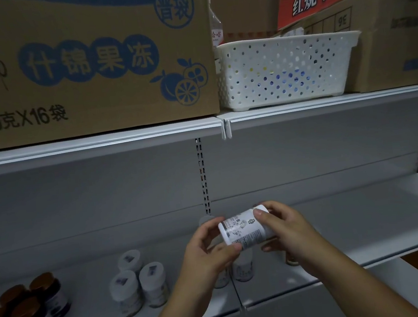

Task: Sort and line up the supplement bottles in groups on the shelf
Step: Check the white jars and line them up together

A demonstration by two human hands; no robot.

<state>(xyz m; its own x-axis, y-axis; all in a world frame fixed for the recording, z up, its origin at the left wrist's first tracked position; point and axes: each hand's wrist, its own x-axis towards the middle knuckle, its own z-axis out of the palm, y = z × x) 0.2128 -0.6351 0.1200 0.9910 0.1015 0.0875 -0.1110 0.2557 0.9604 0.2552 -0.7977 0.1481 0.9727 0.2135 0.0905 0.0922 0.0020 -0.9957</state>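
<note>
Hands meet above the grey metal shelf [366, 221], both gripping one white cylindrical supplement bottle with a printed label [244, 228], tipped on its side in mid-air. Left hand [208, 252] pinches its near end between thumb and fingers; right hand [286, 227] wraps the far end, thumb on top. Down left, three white-capped bottles [138, 281] cluster together, and further left sit brown-lidded dark jars [27, 312]. Up top, a white perforated plastic basket [286, 68] stands beside a big cardboard box [82, 63].
</note>
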